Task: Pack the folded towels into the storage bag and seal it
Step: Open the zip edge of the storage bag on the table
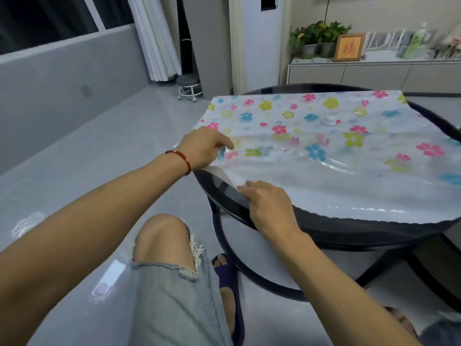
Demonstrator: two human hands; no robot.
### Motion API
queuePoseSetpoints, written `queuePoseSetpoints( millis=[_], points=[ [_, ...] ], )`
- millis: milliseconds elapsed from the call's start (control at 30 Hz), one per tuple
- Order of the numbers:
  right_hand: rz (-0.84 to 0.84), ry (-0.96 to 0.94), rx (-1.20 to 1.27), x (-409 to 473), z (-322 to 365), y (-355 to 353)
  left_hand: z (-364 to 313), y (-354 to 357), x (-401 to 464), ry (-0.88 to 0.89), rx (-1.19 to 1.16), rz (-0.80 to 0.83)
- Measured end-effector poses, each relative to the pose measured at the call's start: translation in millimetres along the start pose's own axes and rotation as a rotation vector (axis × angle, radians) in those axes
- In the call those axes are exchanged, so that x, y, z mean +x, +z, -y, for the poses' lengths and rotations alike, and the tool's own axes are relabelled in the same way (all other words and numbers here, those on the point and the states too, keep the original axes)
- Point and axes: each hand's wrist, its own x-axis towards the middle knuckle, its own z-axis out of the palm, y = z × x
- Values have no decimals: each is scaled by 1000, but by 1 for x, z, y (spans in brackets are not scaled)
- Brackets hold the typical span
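Observation:
A clear plastic storage bag (pixel 336 156) printed with pink, blue and yellow-green flowers lies flat across a round black table (pixel 349 228). A white round valve (pixel 330 120) sits on the bag's upper middle. My left hand (pixel 204 148), with a red bracelet on the wrist, rests on the bag's left edge, fingers curled, index pointing right. My right hand (pixel 269 206) pinches the bag's near left corner at the table rim. No towels are in view.
My bent knee in torn jeans (pixel 164 245) and sandalled foot (pixel 227 268) are below the table's left side. A small wheeled stool (pixel 188 87) stands by the white curtain. A low cabinet (pixel 374 71) with plants and a framed picture lines the far wall.

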Motion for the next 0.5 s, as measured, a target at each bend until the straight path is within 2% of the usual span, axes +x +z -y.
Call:
queuePoseSetpoints(
  millis=[67, 133, 200, 267, 367, 433, 500],
  points=[
    [-12, 17, -9, -19, 2, 6, 9, -5, 15, -109, -97, -84],
    [-38, 79, 13, -28, 6, 6, 11, -8, 24, -150, -232, -71],
    [-46, 136, 28, -17, 16, 2, 4, -13, 20, -89, -342, 49],
    [-62, 103, 38, 7, 29, -3, 0, -20, 8, 10, -373, 186],
    [-13, 44, 50, 33, 39, -3, 4, -17, -12, 112, -210, 313],
    [-19, 48, 94, 39, 37, -1, 10, -9, -17, 130, -81, 255],
    [-35, 28, 89, 34, 36, 3, 15, -5, -15, 85, -51, 120]
  ],
)
